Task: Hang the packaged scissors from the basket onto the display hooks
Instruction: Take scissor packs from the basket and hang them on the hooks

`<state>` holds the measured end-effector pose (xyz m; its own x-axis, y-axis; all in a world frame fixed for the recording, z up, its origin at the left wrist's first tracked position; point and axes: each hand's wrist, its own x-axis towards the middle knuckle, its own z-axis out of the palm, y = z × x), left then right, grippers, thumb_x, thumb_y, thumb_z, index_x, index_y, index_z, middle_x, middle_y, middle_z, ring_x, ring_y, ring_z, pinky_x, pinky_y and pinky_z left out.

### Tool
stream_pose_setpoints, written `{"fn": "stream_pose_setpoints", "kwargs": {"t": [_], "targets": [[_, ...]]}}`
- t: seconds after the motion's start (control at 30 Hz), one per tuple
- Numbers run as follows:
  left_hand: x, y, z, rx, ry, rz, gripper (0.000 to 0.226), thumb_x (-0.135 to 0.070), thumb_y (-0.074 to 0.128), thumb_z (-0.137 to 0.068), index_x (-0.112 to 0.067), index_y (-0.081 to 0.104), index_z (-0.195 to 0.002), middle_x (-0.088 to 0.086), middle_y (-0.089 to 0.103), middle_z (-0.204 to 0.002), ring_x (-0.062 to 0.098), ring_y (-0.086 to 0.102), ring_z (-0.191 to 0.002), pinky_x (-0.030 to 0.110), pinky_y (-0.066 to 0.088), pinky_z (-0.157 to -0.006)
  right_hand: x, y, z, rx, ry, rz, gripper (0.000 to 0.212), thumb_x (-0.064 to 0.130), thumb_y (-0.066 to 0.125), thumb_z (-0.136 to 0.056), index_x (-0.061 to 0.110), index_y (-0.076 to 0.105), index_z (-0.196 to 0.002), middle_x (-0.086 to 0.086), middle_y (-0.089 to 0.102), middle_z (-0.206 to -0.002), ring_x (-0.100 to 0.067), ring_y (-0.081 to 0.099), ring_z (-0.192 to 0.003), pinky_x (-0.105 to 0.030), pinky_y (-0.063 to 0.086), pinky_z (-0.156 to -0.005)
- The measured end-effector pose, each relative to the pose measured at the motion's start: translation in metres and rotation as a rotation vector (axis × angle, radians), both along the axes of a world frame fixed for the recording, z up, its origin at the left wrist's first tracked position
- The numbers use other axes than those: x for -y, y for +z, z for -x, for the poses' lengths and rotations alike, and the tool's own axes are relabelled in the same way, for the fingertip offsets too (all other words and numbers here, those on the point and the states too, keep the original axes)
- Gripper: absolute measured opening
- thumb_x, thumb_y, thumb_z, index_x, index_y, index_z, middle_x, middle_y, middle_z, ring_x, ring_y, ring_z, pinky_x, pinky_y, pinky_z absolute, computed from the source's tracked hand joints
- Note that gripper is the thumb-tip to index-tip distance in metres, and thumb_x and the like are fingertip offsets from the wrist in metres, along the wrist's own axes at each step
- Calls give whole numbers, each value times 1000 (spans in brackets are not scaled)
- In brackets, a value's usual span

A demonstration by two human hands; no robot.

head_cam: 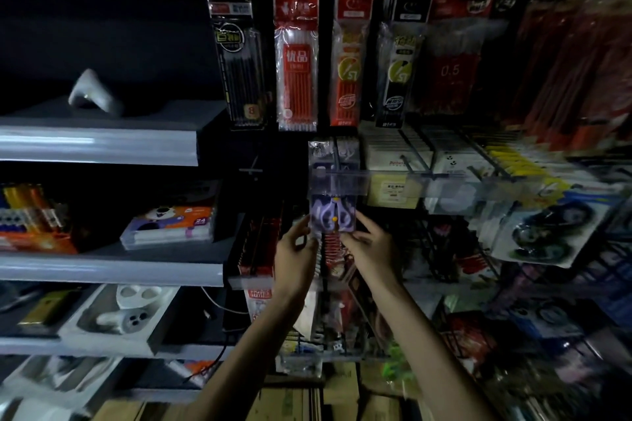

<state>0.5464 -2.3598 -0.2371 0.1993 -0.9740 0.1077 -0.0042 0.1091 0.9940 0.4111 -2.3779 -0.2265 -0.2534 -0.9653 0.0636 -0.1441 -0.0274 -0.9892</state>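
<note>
A clear packet of purple-handled scissors (332,214) is raised against the display rack at the middle of the view, its top near a hook (337,157) behind a clear price rail (393,181). My left hand (295,249) pinches the packet's lower left edge. My right hand (367,243) pinches its lower right corner. Both arms reach up from below. The basket is not in view.
Packs of pens (295,72) hang in a row above. Card packets (427,161) fill hooks to the right. Grey shelves (102,143) with boxed goods (167,225) stand at the left. More hanging packets (260,246) crowd the rack just below my hands.
</note>
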Motion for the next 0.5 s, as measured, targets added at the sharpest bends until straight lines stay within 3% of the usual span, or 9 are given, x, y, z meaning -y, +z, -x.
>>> {"fn": "stream_pose_setpoints", "kwargs": {"t": [0.07, 0.17, 0.23, 0.3, 0.4, 0.5], "targets": [[5, -2, 1, 18, 12, 7, 45, -5, 59, -102, -25, 63, -142, 5, 72, -131, 16, 68, -118, 33, 57, -89, 3, 1, 2, -15, 2, -16, 57, 11, 77, -87, 25, 62, -140, 3, 71, -91, -4, 69, -79, -10, 48, -62], [11, -4, 0, 48, 22, -1, 45, -4, 59, -103, -19, 60, -145, 2, 71, -131, 14, 72, -104, 31, 59, -85, 4, 2, 3, -11, 7, -30, 56, 11, 76, -89, 24, 60, -141, -2, 70, -98, -1, 66, -79, -5, 46, -57], [11, -7, 0, 55, 20, -33, 45, -7, 59, -103, -18, 58, -147, 3, 68, -136, 16, 68, -113, 34, 58, -96, 4, 1, 4, -32, 9, -55, 56, 15, 77, -89, 26, 60, -141, -3, 73, -104, -2, 67, -81, -11, 48, -61], [10, -12, 0, 55, 6, -70, 46, -14, 61, -103, -19, 57, -149, 3, 64, -143, 20, 63, -128, 49, 53, -109, 5, 0, 4, -32, 18, -77, 56, 15, 77, -89, 24, 60, -141, -7, 73, -111, -8, 68, -84, -14, 48, -64], [11, -14, -1, 60, -8, -78, 49, -15, 61, -101, -19, 56, -150, 2, 62, -146, 21, 61, -132, 53, 50, -111, 8, -1, 5, -29, 25, -84, 56, 13, 76, -89, 21, 60, -141, -11, 72, -116, -16, 69, -93, -16, 47, -67], [12, -8, 0, 85, -5, -67, 49, -10, 61, -102, -15, 54, -151, 4, 62, -146, 20, 62, -129, 49, 53, -109, 11, 1, 5, -30, 18, -99, 56, 16, 78, -87, 21, 60, -141, -5, 71, -106, -15, 70, -93, -20, 49, -72]]}}
